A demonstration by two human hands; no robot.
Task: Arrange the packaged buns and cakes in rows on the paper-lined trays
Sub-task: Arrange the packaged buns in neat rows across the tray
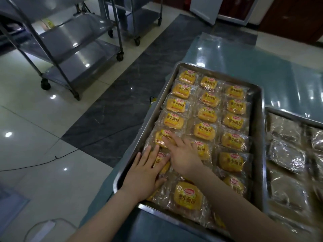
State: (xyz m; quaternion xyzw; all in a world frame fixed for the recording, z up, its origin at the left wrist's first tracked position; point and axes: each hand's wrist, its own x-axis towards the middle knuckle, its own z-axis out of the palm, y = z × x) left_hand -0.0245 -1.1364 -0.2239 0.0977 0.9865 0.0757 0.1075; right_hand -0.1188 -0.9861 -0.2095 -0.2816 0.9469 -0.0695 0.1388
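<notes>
The steel tray [257,130] on the blue table [262,67] is nearly full: three rows of yellow-labelled bun packets [233,121] run down its length, and beside it on the right a second tray [272,110] holds dark, clear-wrapped cakes [286,154]. This looks like the tidying step at the near end of the left-hand row, where both hands are at work. The packets nearest the camera, including the big one at the front edge [188,196], lie looser and overlap, so the next move probably calls for nudging them square with the rows above. Both forearms reach in from the bottom of view. The left hand [145,173] lies palm down, fingers spread flat on a packet [160,161] just inside the tray's left wall. The right hand [181,154] crosses in beside it, fingers apart, fingertips [167,138] pressing the next packet up [164,137]. Neither hand is clamped on anything; both press flat.
</notes>
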